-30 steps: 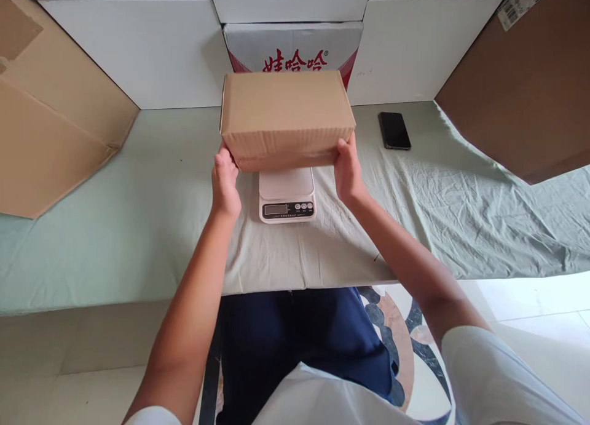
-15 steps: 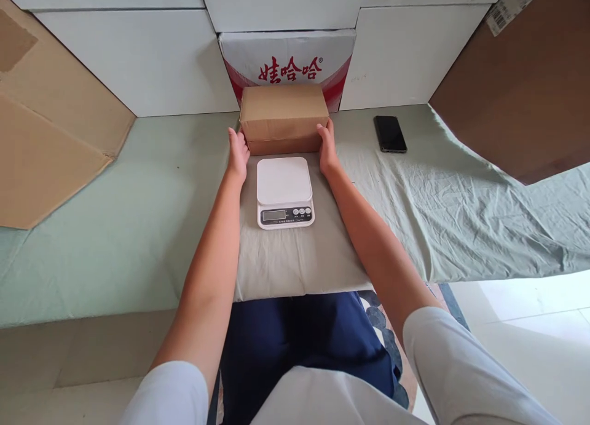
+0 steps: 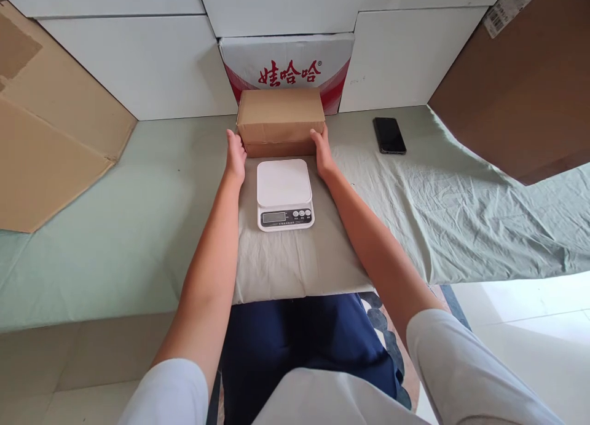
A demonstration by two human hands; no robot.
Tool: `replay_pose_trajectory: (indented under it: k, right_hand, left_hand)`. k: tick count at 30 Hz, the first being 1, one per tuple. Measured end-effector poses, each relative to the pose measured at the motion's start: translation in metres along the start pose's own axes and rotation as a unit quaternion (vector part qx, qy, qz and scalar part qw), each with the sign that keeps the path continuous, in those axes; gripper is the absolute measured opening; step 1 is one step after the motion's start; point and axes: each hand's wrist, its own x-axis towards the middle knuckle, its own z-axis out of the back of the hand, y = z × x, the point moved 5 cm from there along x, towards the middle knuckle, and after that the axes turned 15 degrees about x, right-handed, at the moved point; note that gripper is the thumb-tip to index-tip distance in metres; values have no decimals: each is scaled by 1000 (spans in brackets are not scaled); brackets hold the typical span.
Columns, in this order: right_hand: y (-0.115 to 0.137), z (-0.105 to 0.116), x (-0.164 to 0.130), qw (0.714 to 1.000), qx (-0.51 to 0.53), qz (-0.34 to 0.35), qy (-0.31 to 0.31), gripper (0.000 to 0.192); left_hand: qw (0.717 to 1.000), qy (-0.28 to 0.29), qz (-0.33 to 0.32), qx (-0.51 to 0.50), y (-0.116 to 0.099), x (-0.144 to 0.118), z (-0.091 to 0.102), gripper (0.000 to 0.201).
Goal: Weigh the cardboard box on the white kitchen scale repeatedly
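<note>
A closed brown cardboard box (image 3: 280,114) rests on the cloth at the back of the table, against a white carton with red characters (image 3: 288,59). My left hand (image 3: 235,155) lies beside the box's near left corner, fingers straight, a small gap showing. At the near right corner my right hand (image 3: 321,153) has its fingertips against the box's front face, without gripping it. Just in front of the box, between my wrists, sits a white digital kitchen scale (image 3: 284,193) with a bare platform.
A black phone (image 3: 389,135) lies on the green cloth (image 3: 461,210) to the right. Flat cardboard leans at the left (image 3: 50,136), and a dark brown box (image 3: 520,93) stands at the right. White cartons (image 3: 138,62) wall the back. The table's front edge is near my lap.
The box went from held above the scale to resting on the table behind it. My hands slid from its sides back to its near corners.
</note>
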Motion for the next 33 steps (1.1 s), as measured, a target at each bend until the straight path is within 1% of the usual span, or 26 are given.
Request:
replay_pose_trajectory:
  k: [2,4,6,8,9,11,13,16,18,19,22,25,28,33]
  right_hand:
    - [5,-7,-6,1000,-14,11,13,90]
    - [14,-13,-11,999,-29,19,31,90]
    - [29,-18,-16,998,-35,29,51,89]
    - [49,-23,-26,996,-37,41,74,86]
    - [60,-25,-34,994,-39,47,85,84]
    - [79,-28,-57,993,-38,47,105,81]
    - [91,-28,-86,992,-30,35,117,78]
    - [93,-22,-128,993,-19,-4,114,77]
    - [89,-17,-147,995,-15,-15,98,77]
    - [87,-14,-152,996,-13,-17,91,78]
    - [80,-11,-158,996,-13,-28,82,76]
    - [78,-12,-156,996,-11,-33,79,72]
    - [79,-13,-155,997,-4,-28,74,70]
    - [77,-6,-152,997,-17,-30,70,75]
  left_hand:
    - [1000,1,-7,1,-4,-5,-5,105]
    - [1000,-1,-20,7,-16,-12,-4,102]
    - [999,-8,-32,14,-36,-24,2,101]
    - [999,-15,-45,21,-59,-43,9,101]
    - [998,-1,-63,26,-72,-56,10,98]
    - [996,-2,-90,29,-91,-90,14,93]
    - [996,4,-86,38,-100,-130,15,88]
    - [995,0,-84,53,-100,-186,13,79]
    - [994,9,-93,53,-97,-211,9,76]
    - [994,13,-96,53,-94,-218,8,75]
    - [994,14,-93,55,-89,-222,6,74]
    - [995,16,-86,54,-88,-213,5,74]
    - [994,26,-97,46,-89,-205,2,73]
    - [993,33,-112,33,-88,-203,4,72]
